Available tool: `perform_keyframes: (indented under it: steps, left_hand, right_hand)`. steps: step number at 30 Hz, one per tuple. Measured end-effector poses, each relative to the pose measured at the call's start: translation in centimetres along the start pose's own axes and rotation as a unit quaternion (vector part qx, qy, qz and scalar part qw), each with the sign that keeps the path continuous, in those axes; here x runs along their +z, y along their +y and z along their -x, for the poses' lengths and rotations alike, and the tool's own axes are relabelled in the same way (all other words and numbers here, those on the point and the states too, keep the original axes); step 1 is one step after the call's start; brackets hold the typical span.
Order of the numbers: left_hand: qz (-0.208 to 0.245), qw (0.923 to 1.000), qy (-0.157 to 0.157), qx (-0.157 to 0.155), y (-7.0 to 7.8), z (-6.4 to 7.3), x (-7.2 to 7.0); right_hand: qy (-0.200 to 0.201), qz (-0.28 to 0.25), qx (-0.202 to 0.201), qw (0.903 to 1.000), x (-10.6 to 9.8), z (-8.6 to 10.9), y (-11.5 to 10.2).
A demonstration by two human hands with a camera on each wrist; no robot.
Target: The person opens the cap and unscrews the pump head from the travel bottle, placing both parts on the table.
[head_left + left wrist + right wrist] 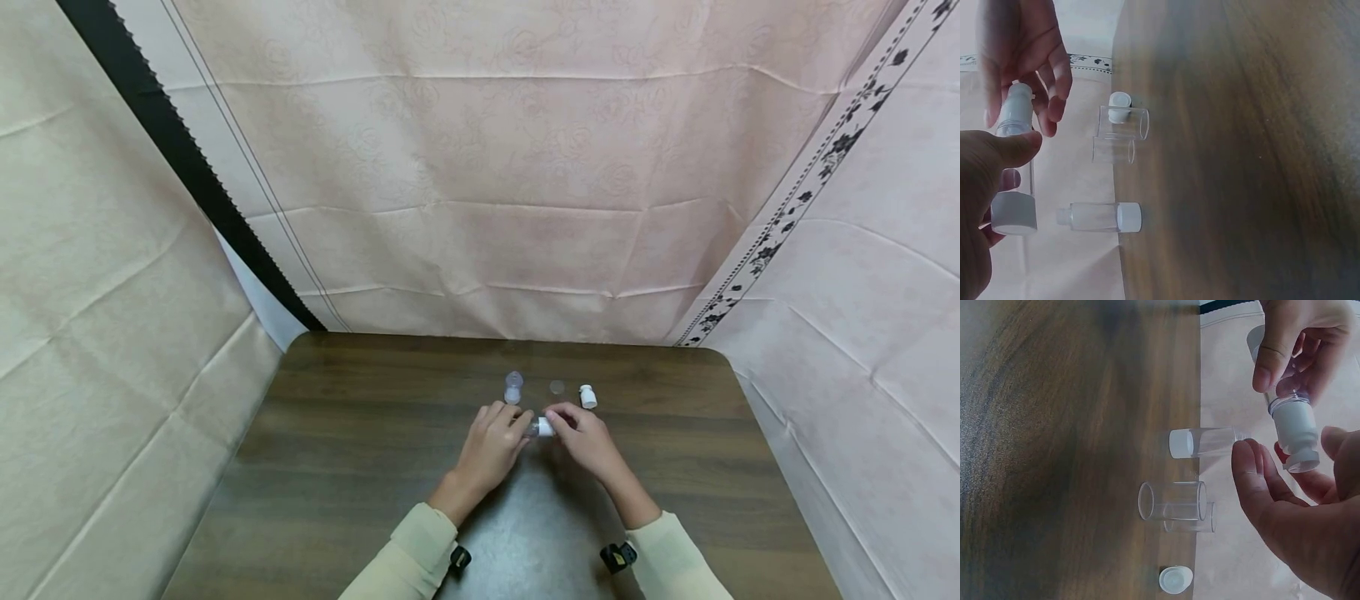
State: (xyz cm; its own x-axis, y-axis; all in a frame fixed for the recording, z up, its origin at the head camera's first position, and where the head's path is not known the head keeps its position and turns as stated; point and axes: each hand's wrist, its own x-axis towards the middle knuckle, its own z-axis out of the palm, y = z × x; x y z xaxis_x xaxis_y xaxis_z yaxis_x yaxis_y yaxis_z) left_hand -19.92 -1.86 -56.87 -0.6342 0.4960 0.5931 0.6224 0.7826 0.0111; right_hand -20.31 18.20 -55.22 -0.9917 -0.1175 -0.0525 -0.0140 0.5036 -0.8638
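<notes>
A small clear pump bottle (1030, 178) with a white base and a white pump top (1297, 428) is held above the table. My left hand (492, 446) grips its clear body between thumb and fingers, hiding part of it. Around the pump top, my right hand (588, 437) has its fingers loosely bent. A narrow gap shows between the right thumb and the pump top in the right wrist view. Just beyond the hands stands a second clear bottle (1213, 442) on a white base, its upper end narrow and translucent.
Two clear open tubes, a larger one (1172, 500) and a smaller one (1113, 150), stand past the hands. To their right is a small white pump-like piece (588, 397). The brown wooden table (337, 467) ends at a pale cloth backdrop (487, 208).
</notes>
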Motion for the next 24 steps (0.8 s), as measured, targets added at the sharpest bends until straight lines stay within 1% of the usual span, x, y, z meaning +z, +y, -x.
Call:
perform_keyframes:
  steps: [4,9,11,14,16,18,21,24]
  left_hand:
    - [0.008,0.9999,0.005,-0.003,0.1,0.01,0.1]
    - [0.026,0.9996,0.002,-0.015,0.16,0.16,0.07]
    - [0.03,0.9993,-0.007,-0.022,0.17,0.22,0.03]
    - [0.035,0.9988,-0.012,-0.03,0.14,0.31,0.07]
    - [0.042,0.9983,-0.016,-0.037,0.14,0.37,0.04]
    - [0.051,0.9976,-0.013,-0.044,0.14,0.41,0.04]
    - [0.063,0.9964,-0.013,-0.055,0.22,0.43,-0.02]
    - [0.063,0.9961,-0.013,-0.06,0.27,0.44,0.04]
  right_hand:
    - [-0.012,-0.022,0.008,0.9997,0.05,0.03,0.23]
    - [-0.038,-0.067,0.001,0.997,-0.14,0.11,0.21]
    - [-0.039,-0.076,-0.009,0.9963,-0.22,0.18,0.12]
    - [-0.029,-0.06,-0.03,0.9973,-0.28,0.29,0.12]
    - [-0.021,-0.048,-0.053,0.9972,-0.22,0.36,0.23]
    - [-0.01,-0.033,-0.072,0.9968,-0.14,0.41,0.36]
    - [-0.001,-0.037,-0.098,0.9945,0.02,0.47,0.48]
    - [0.004,-0.055,-0.115,0.9918,0.03,0.48,0.53]
